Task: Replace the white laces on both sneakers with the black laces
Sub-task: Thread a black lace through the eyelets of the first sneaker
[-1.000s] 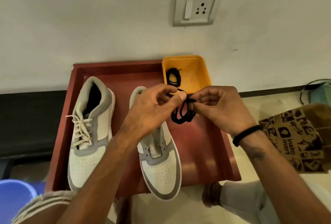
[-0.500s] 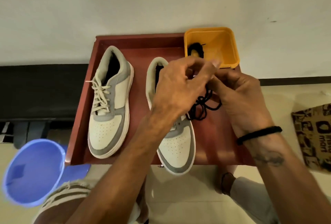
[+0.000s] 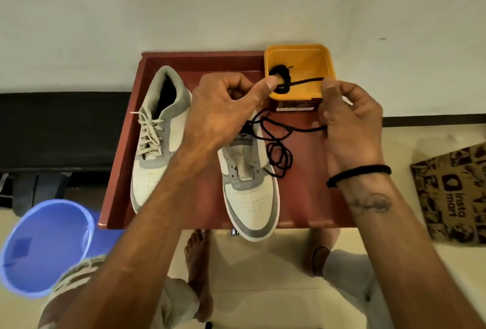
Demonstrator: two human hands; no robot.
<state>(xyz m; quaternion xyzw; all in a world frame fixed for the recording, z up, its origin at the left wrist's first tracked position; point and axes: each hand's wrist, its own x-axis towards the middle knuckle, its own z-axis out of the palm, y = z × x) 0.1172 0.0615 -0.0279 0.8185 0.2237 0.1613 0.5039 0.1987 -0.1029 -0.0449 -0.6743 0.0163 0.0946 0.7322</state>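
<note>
Both hands pinch one thin black woven lace (image 3: 278, 150): the left hand (image 3: 223, 113) and right hand (image 3: 349, 123) stretch a straight span crosswise above the unlaced grey-and-white leather sneaker (image 3: 247, 184), slack loops dangling beside its eyelets. The right hand is probably nearer the lace's free end, though fingers hide it. A second coiled black lace (image 3: 281, 79) sits in the yellow plastic tub (image 3: 310, 55) beyond that sneaker; left of it, the other sneaker (image 3: 155, 139) keeps its white laces (image 3: 150, 134).
</note>
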